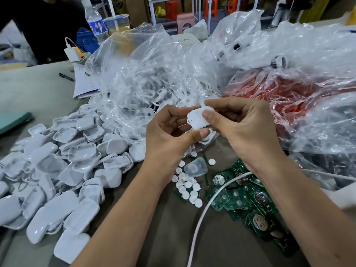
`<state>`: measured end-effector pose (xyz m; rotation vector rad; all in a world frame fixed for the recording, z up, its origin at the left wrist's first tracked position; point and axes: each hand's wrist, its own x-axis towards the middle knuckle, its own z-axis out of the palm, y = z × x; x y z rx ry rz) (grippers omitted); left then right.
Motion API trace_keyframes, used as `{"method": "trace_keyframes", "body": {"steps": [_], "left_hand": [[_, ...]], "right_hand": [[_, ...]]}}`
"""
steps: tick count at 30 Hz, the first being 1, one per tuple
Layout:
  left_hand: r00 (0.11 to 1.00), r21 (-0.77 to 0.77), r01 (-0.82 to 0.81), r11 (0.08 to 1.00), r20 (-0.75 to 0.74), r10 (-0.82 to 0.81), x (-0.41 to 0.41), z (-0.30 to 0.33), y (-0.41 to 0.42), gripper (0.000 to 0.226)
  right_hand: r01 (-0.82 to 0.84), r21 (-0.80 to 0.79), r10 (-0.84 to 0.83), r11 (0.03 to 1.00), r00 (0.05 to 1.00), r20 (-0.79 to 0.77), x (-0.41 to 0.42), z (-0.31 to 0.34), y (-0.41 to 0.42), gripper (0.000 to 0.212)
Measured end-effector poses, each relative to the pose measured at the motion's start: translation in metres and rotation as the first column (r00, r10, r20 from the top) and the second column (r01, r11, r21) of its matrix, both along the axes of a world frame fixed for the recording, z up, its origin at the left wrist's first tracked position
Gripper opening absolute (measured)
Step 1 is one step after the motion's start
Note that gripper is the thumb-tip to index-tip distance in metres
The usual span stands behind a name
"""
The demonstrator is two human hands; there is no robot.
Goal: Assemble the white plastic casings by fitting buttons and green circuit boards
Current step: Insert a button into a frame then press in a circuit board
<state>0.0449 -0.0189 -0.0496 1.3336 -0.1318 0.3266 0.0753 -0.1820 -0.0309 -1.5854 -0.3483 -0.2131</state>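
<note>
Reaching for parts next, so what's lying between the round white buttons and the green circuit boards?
Head view: mostly bare table between buttons and circuit boards, crossed by a white cable.

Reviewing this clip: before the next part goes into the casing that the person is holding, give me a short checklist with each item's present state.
1. White casing held firmly: ok; right hand pinches it with thumb and fingers, left hand supports it from below.
2. Casing's open side facing up, ready for a part: cannot tell; fingers cover it.
3. Button already fitted: cannot tell.
4. Loose white buttons within reach: ok; scattered on the table just below the hands.
5. Green circuit boards within reach: ok; piled under the right forearm.
6. White cable out of the way: not ok; it lies across the boards.
</note>
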Motion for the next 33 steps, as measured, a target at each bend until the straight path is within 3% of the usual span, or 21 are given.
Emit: {"method": "trace_keyframes", "body": {"steps": [5,10,15,28,33], "left_hand": [[1.0,0.028,0.003,1.0,0.014,-0.003,0.0,0.0,0.001,0.041],[1.0,0.051,-0.005,0.999,0.014,0.004,-0.001,0.0,0.001,0.042],[0.999,0.082,-0.038,0.996,0.005,0.038,-0.002,0.003,-0.002,0.043],[0.962,-0.228,-0.17,0.959,-0.247,0.112,-0.007,0.0,-0.024,0.019],[0.953,-0.275,-0.187,0.943,-0.285,0.106,-0.007,0.0,-0.022,0.03]], "right_hand": [[0.041,-0.071,-0.042,0.997,0.999,-0.005,0.0,-0.003,0.001,0.02],[-0.009,-0.037,0.006,0.999,0.996,-0.094,0.0,-0.003,-0.001,0.017],[-0.109,0.182,0.155,0.977,0.953,-0.259,0.002,-0.002,-0.003,0.028],[0.077,-0.065,-0.081,0.995,0.995,-0.055,0.003,-0.008,0.0,0.027],[0.057,-0.085,-0.062,0.995,0.996,-0.063,0.001,-0.008,0.001,0.031]]}}
